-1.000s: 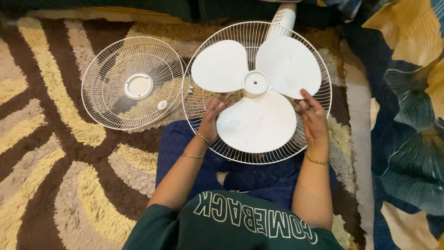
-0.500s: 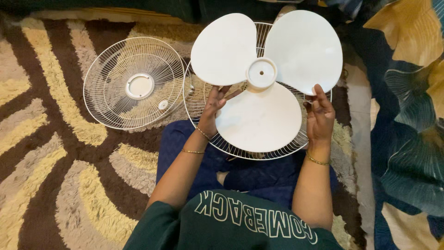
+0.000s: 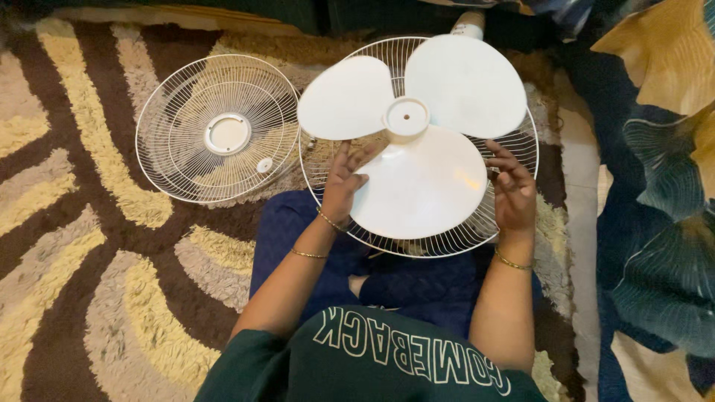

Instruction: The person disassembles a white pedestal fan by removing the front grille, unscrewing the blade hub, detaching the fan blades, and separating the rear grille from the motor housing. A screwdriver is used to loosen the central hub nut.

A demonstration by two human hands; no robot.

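A white three-bladed fan blade [image 3: 417, 186] is held over the rear wire guard [image 3: 514, 201] of a fan lying on the rug. My left hand [image 3: 344, 182] grips the left edge of the nearest blade, fingers under and thumb against it. My right hand [image 3: 511, 190] holds the right edge of the same blade. The blade's round hub [image 3: 407, 117] faces up, with a small hole in its middle.
The detached front wire guard [image 3: 220, 128] lies flat on the brown and yellow patterned rug [image 3: 89, 223] to the left. The white fan neck [image 3: 468, 26] sticks out behind the rear guard. A blue and gold leaf-patterned cloth [image 3: 655, 186] lies at the right. My blue-trousered legs are under the guard.
The fan blade was lifted up off the rear guard toward the camera, then lowered again and turned slightly; both hands stayed on its nearest blade.
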